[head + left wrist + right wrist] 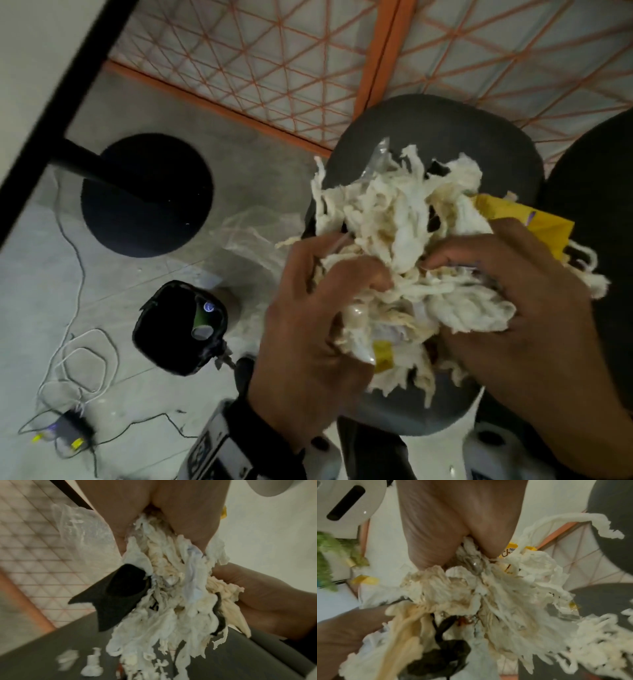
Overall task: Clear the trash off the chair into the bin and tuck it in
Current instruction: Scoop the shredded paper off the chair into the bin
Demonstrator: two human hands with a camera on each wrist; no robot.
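Both hands clamp one heap of trash between them above a dark grey chair seat [445, 137]: the left hand [308, 329] curls its grip into the 9 o'clock side of the wad, the right hand [520, 308] curls its grip over the 3 o'clock side, fingers of each sunk into the material. The trash [394, 219] is a tangle of shredded white and cream tissue, with a yellow wrapper [534, 219] jutting out at 2 o'clock just beyond the right fingers and a crumpled clear plastic film [376, 157] poking up at 12 o'clock. From the left wrist, scraps of black plastic [118, 593] show caught in the wad, and loose tissue bits [92, 666] lie on the seat beneath it. From the right wrist, strands of tissue trail down from the bundle toward the seat.

A black-lined bin [178, 329] stands on the pale floor [34, 291] at 9 o'clock of the hands, well apart from the chair, with a green paper cup [202, 318] lying inside. A round black pedestal base [147, 195] sits at 10 o'clock. White cable [82, 359] loops across the floor at 8 o'clock to a small adapter [72, 431]. An orange-framed lattice screen [274, 61] stands behind the chair at 12 o'clock.
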